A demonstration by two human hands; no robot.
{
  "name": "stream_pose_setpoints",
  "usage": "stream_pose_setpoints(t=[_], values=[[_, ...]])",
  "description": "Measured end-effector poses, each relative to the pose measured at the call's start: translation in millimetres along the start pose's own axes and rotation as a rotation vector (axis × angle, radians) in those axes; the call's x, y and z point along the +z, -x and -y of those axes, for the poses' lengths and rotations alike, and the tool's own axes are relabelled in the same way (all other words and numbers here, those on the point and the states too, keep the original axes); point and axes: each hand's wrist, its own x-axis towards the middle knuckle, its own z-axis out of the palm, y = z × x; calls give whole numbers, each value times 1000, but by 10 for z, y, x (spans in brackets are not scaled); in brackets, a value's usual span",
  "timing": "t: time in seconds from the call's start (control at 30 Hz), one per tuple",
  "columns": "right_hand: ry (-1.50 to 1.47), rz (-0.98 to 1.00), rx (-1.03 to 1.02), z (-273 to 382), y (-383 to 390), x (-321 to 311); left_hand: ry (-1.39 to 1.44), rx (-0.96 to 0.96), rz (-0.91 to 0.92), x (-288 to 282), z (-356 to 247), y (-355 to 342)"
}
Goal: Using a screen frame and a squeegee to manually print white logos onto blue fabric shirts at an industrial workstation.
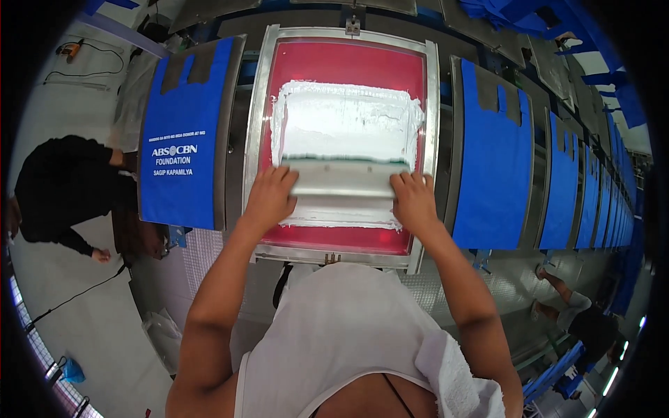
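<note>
A person's left hand [273,200] and right hand [414,202], fingers curled, grip opposite ends of a wide metal squeegee [341,181] at the centre of the frame, over white ink [341,118] on a red screen [334,61]; a printed blue cloth [181,111] lies at upper left, another blue cloth [491,160] at right.

A pale metal squeegee [343,181] is gripped at its left end by the left hand [270,198] and at its right end by the right hand [416,200]. It is laid across white ink [341,118], which is spread over the red mesh [341,61] of a metal frame [431,104]. The frame is flanked by a white-printed blue fabric piece [182,191] on the left and a plain blue piece [492,160] on the right. At far left, a black-clad person [66,188] is seen.
</note>
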Motion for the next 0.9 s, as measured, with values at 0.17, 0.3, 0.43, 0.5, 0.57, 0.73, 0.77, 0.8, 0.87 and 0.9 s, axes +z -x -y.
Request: stream_pose_setpoints(t=[0.17, 0.3, 0.43, 0.5, 0.57, 0.73, 0.77, 0.8, 0.87, 0.9], values=[[-157, 99, 31, 354, 763, -193, 120, -103, 142, -197, -363, 732], [-153, 192, 88, 432, 805, -153, 179, -129, 110, -80, -416, 861], [-151, 141, 134, 486, 857, -55, 170, -100, 57, 52, -367, 915], [-105, 73, 97, 297, 562, 80, 113, -104, 26, 163, -155, 683], [-37, -23, 78, 8, 8, 142, 102, -131, -35, 139, 131, 51], [113, 5, 55, -560, -1363, -337, 66, -221, 64, -209, 557, -1472], [113, 5, 67, -571, -1352, -372, 68, -210, 70, -240, 529, -1467], [89, 42, 69, -555, -1330, -402, 56, -220, 78, -280, 514, -1439], [88, 94, 79, -383, -1042, -423, 67, -268, 142, -296, 436, -1171], [54, 184, 114, -220, -727, -453, 91, -298, 195, -341, 267, -810]])
